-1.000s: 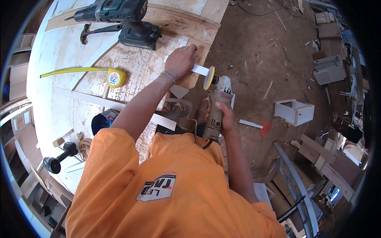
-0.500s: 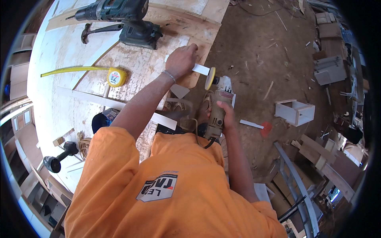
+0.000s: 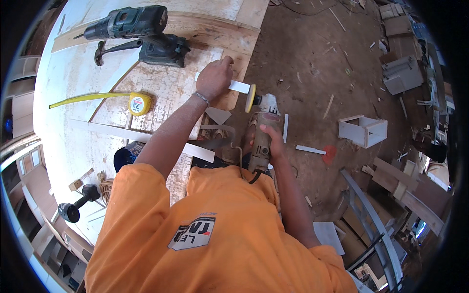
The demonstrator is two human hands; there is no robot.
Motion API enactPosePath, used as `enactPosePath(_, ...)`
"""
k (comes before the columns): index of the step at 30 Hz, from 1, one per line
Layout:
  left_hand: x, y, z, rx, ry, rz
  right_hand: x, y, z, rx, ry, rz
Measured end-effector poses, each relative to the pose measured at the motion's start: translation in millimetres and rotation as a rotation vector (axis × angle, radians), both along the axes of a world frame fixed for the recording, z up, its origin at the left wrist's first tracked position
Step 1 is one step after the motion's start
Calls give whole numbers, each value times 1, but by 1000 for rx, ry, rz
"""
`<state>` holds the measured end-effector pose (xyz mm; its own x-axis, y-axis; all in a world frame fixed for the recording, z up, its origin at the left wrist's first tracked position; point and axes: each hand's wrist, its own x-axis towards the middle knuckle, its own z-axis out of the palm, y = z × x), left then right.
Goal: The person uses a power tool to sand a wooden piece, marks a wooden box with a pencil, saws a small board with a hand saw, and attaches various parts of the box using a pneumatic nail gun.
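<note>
My left hand (image 3: 215, 78) is closed over a narrow white strip (image 3: 239, 87), pressing it on the worktable near its right edge. The strip's end sticks out past the fingers, over the edge. My right hand (image 3: 273, 139) grips an angle grinder (image 3: 264, 129) by its body, head pointing away from me. Its round yellow disc (image 3: 251, 98) stands on edge at the strip's free end and seems to touch it. The grinder's cord runs back toward my body. Whether the disc spins I cannot tell.
On the worktable (image 3: 171, 93) lie a cordless drill (image 3: 141, 29), a hammer (image 3: 117, 48), a yellow tape measure (image 3: 139, 103) and another white strip (image 3: 199, 152). A white open box (image 3: 362, 131) and wood scraps lie on the dirt floor at right, near a metal frame (image 3: 369, 215).
The whole view has shifted a little, so the table and tools sit slightly farther left. Both hands keep their grips, and the disc remains at the strip's end.
</note>
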<state>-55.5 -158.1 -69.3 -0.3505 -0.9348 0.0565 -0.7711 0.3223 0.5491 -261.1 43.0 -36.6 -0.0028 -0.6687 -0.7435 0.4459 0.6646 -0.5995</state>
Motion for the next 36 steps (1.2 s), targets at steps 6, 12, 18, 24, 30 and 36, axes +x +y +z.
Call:
enactPosePath(6, 0, 0, -1, 6, -12, -4, 2, -1, -8, -6, -46, -3)
enactPosePath(12, 0, -1, -3, 3, 2, -8, 2, -3, -3, 53, -54, -22)
enactPosePath(18, 17, -1, 8, -113, 117, -101, -9, 12, -10, -31, -41, -105)
enactPosePath(24, 52, 9, 15, -185, -30, -489, -22, 18, -11, -41, -44, -157)
enactPosePath(30, 44, 18, 22, -55, 39, -417, -19, 14, -4, -128, 16, -94)
enactPosePath(36, 41, 13, 32, -96, -30, -406, -10, 16, -5, -89, -23, -98)
